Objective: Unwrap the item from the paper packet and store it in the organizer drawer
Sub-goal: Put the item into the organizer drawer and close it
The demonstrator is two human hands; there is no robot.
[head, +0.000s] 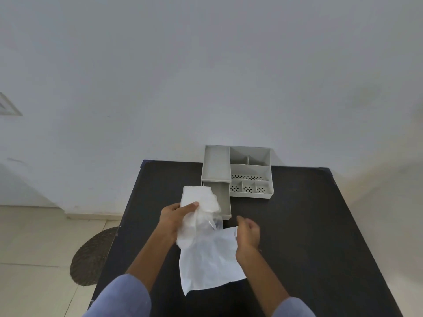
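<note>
My left hand [174, 215] grips a white soft item [198, 200] in clear plastic wrap, lifted above the table in front of the organizer. The white paper packet [209, 266] lies flat and crumpled on the dark table [309, 225] below it. My right hand [248, 234] rests on the paper's right edge with fingers loosely curled around it. The grey organizer [249, 170] stands at the table's far edge. Its drawer [225, 200] is pulled out toward me, partly hidden by the item.
The organizer has several small compartments on its right side, some with perforated floors. A round dark mat [91, 257] lies on the tiled floor left of the table. A plain white wall rises behind.
</note>
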